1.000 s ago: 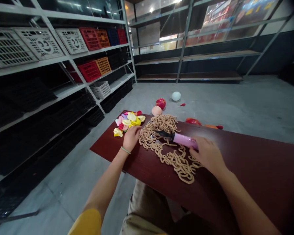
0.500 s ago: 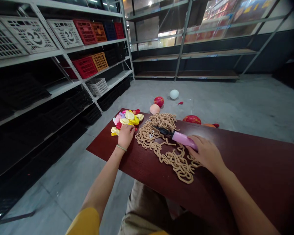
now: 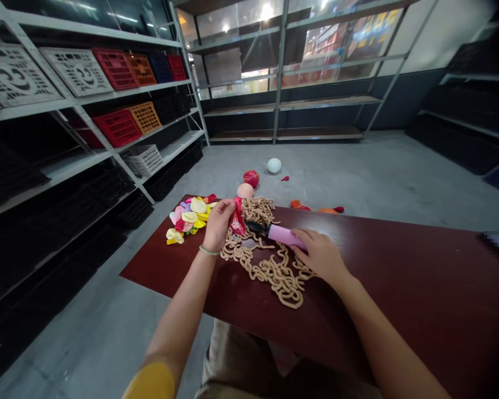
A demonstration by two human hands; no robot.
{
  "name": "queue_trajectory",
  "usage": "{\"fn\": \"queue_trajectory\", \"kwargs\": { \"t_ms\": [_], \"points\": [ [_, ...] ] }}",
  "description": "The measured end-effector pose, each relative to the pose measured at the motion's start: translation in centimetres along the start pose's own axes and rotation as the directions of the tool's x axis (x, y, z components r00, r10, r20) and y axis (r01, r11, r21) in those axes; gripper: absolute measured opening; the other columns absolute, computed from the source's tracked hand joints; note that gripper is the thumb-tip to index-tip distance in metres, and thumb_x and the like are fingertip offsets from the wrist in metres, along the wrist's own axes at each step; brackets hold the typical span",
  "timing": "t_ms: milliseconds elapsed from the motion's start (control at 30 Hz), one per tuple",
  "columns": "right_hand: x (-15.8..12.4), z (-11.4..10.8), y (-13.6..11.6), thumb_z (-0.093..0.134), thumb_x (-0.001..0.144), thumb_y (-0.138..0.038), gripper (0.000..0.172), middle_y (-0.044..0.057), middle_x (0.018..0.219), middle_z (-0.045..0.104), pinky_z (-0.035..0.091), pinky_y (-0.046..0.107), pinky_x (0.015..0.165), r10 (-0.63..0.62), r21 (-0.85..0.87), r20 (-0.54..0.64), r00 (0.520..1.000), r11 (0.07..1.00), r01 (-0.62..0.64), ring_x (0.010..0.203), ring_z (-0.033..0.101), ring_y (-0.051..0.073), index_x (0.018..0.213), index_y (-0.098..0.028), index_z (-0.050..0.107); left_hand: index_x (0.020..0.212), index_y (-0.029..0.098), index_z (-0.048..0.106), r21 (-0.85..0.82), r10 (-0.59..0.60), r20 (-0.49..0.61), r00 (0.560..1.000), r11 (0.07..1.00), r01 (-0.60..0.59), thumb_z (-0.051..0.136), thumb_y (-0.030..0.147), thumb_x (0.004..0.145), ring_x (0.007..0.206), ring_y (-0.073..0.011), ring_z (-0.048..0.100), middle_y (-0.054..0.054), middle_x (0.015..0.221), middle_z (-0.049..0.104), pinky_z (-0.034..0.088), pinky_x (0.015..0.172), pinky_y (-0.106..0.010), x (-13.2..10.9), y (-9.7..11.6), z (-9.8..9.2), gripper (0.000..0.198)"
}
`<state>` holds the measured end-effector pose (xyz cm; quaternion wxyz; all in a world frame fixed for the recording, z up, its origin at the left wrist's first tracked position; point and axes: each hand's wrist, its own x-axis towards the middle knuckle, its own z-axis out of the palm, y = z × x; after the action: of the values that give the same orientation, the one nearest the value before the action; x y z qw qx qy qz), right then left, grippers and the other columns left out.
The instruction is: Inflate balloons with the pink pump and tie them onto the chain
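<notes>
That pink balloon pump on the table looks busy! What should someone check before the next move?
1. Left hand holding the red balloon: ok.
2. Balloon's neck fitted on the black nozzle of the pink balloon pump: cannot tell, the two are close.
3. Right hand on the pump: ok.
4. Nozzle clear of the tangled tan strands: not ok, they lie right beside it.
5. Spare deflated balloons within reach: ok, beside the left hand.
</notes>
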<state>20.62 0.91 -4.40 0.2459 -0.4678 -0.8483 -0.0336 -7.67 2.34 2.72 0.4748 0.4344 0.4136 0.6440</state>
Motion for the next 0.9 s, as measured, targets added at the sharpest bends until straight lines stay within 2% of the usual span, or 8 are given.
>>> {"fn": "queue_trajectory", "kwargs": {
  "t_ms": [133,267,367,567,667,800,900],
  "points": [
    [-0.1,-0.1,0.0,0.056,0.089,-0.032,0.038,0.011,0.123,0.065,0.046,0.041,0.089,0.012,0.049,-0.006,1.000,0.999,-0.011,0.108,0.061,0.026,0.125,-0.020,0.057,0.089,0.019,0.054,-0.222,-0.045,0.115,0.992,0.973,0.070,0.066,0.038,0.085,0.069,-0.0143,0.066,-0.001,0.076,0.065,0.055,0.068,-0.029,0.1,-2.0,4.4,0.024],
    [-0.1,-0.3,0.0,0.055,0.091,-0.034,0.037,0.010,0.124,0.065,0.046,0.040,0.091,0.030,0.091,0.009,1.000,0.995,-0.030,0.109,0.060,0.025,0.125,-0.020,0.057,0.090,0.017,0.055,-0.277,-0.177,0.200,0.964,0.933,0.229,0.071,0.041,0.081,0.064,-0.0128,0.065,-0.001,0.076,0.065,0.054,0.062,-0.026,-1.3,-4.8,6.6,0.030],
    [0.0,-0.5,-0.1,0.052,0.094,-0.035,0.034,0.009,0.123,0.066,0.045,0.038,0.092,0.058,0.122,0.033,0.998,0.991,-0.061,0.109,0.060,0.024,0.125,-0.021,0.057,0.091,0.015,0.058,-0.239,-0.255,0.228,0.940,0.921,0.308,0.076,0.040,0.077,0.059,-0.0125,0.063,-0.001,0.073,0.066,0.054,0.057,-0.025,-2.4,-5.9,6.7,0.033],
    [0.0,-0.5,0.0,0.050,0.095,-0.033,0.035,0.008,0.127,0.064,0.044,0.038,0.095,0.083,0.140,0.064,0.995,0.986,-0.091,0.112,0.059,0.023,0.128,-0.022,0.057,0.094,0.015,0.063,-0.160,-0.300,0.252,0.920,0.925,0.345,0.077,0.039,0.076,0.055,-0.0116,0.062,-0.001,0.071,0.066,0.053,0.056,-0.023,-3.0,-5.5,6.2,0.034],
    [-0.1,-0.2,0.0,0.050,0.095,-0.035,0.044,0.009,0.132,0.061,0.043,0.039,0.095,0.072,0.066,0.087,0.994,0.995,-0.078,0.116,0.057,0.025,0.137,-0.020,0.051,0.098,0.015,0.065,-0.143,-0.309,0.273,0.911,0.923,0.356,0.077,0.037,0.076,0.056,-0.0105,0.061,0.000,0.070,0.065,0.051,0.056,-0.021,-3.0,-5.5,6.2,0.033],
    [-0.3,0.2,0.0,0.047,0.096,-0.037,0.053,0.014,0.132,0.060,0.043,0.040,0.090,0.066,-0.069,0.142,0.988,0.996,-0.056,0.112,0.057,0.028,0.144,-0.016,0.043,0.107,0.015,0.070,-0.095,-0.321,0.306,0.896,0.927,0.364,0.075,0.036,0.079,0.061,-0.0095,0.062,-0.003,0.082,0.069,0.051,0.061,-0.021,-3.0,-5.3,6.1,0.035],
    [-0.3,0.3,-0.1,0.046,0.096,-0.037,0.054,0.015,0.131,0.060,0.042,0.039,0.087,0.070,-0.115,0.165,0.984,0.992,-0.051,0.109,0.057,0.028,0.146,-0.015,0.041,0.098,0.015,0.074,-0.005,-0.311,0.329,0.892,0.944,0.331,0.074,0.035,0.079,0.063,-0.0097,0.062,-0.005,0.087,0.071,0.051,0.065,-0.023,-2.8,-4.9,5.7,0.027]
  ]
}}
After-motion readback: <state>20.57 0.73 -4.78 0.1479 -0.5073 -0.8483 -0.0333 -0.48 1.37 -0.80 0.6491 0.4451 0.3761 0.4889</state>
